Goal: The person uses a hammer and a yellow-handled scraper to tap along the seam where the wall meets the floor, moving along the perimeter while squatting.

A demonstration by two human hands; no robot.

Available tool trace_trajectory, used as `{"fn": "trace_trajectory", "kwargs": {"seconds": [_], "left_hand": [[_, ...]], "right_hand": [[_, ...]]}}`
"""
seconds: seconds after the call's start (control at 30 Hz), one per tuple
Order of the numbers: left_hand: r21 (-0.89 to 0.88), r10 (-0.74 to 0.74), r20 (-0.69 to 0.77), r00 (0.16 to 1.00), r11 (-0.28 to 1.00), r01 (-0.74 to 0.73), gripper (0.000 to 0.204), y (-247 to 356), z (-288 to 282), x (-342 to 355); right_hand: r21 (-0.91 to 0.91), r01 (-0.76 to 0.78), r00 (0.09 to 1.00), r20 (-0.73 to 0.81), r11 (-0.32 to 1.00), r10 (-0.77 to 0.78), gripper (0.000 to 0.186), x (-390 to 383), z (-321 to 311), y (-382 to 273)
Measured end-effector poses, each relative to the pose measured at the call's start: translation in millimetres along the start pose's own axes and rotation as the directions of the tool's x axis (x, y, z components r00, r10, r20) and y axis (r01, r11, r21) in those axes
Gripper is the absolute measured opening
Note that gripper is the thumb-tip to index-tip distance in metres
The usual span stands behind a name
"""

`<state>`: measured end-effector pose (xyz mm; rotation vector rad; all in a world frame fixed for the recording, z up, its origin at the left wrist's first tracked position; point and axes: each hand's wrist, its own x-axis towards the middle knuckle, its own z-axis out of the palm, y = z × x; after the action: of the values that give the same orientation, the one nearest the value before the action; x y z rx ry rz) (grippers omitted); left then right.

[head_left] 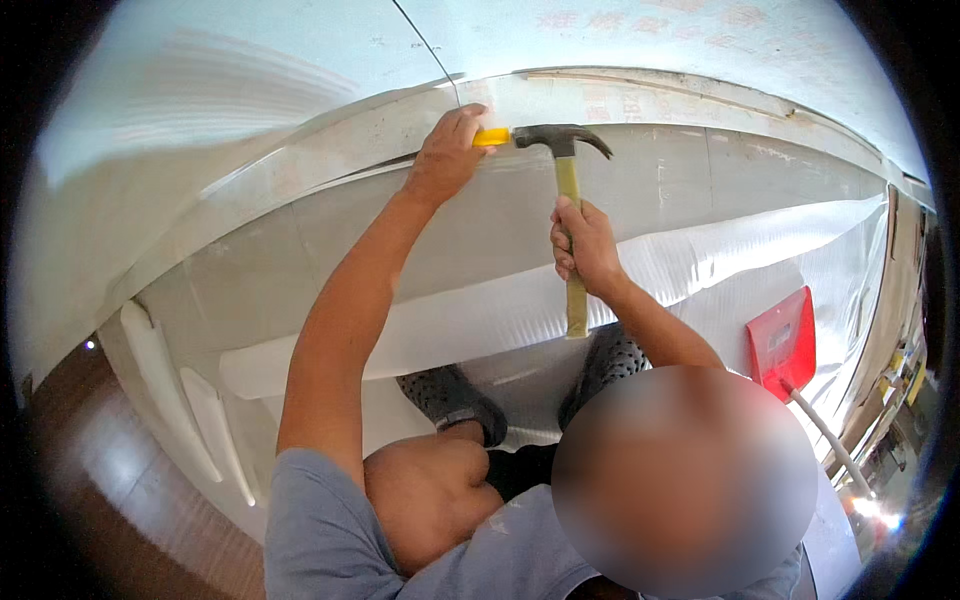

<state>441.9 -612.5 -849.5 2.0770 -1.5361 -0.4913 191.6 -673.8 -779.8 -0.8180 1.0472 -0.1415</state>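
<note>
My right hand (590, 248) is closed round the middle of a claw hammer's yellowish handle. The dark head of the claw hammer (545, 137) is level with the yellow handle, its claw turned to the right. At the base of the pale wall, my left hand (448, 158) grips a yellow-handled tool (492, 137). The butt of that tool points right, toward the hammer's striking face, very close to it or touching. Its working end is hidden behind my left fingers, so its exact kind does not show.
A pale wall panel (640, 40) with a dark vertical seam rises at the far side. A white rolled sheet (480, 320) crosses the floor before my dark, holed shoes (455, 400). A red dustpan (783, 340) with a long pole lies at right; brown flooring (140, 470) shows at left.
</note>
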Motion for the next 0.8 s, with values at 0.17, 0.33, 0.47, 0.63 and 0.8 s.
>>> {"fn": "trace_trajectory", "kwargs": {"seconds": [0.17, 0.33, 0.47, 0.63, 0.8], "left_hand": [[-0.007, 0.021, -0.025, 0.999, 1.0, -0.021, 0.058, 3.9, 2.7, 2.7], [0.0, 0.04, -0.026, 0.999, 0.999, -0.04, 0.059, 4.7, 1.3, 3.4], [0.065, 0.155, -0.045, 0.987, 0.986, -0.152, 0.059, -11.1, -1.8, -1.9], [0.001, 0.12, -0.103, 0.987, 0.993, -0.121, 0.05, 0.7, 1.6, 0.0], [-0.026, 0.219, -0.142, 0.965, 0.974, -0.225, 0.044, -7.6, 11.0, -2.0]], "right_hand": [[0.051, 0.006, 0.999, -0.037, 0.999, -0.005, 0.037, 2.4, 3.6, 6.2], [0.15, 0.032, 0.987, -0.162, 0.988, -0.007, 0.034, 0.8, -1.4, -5.5], [-0.095, -0.101, 0.99, 0.084, 0.99, 0.109, 0.033, 4.4, 0.5, -3.3], [0.053, 0.026, 0.999, -0.044, 0.998, -0.023, 0.034, 9.1, -4.6, 1.9], [-0.201, -0.018, 0.999, 0.028, 0.979, 0.024, 0.034, 0.8, -16.3, 1.4]]}}
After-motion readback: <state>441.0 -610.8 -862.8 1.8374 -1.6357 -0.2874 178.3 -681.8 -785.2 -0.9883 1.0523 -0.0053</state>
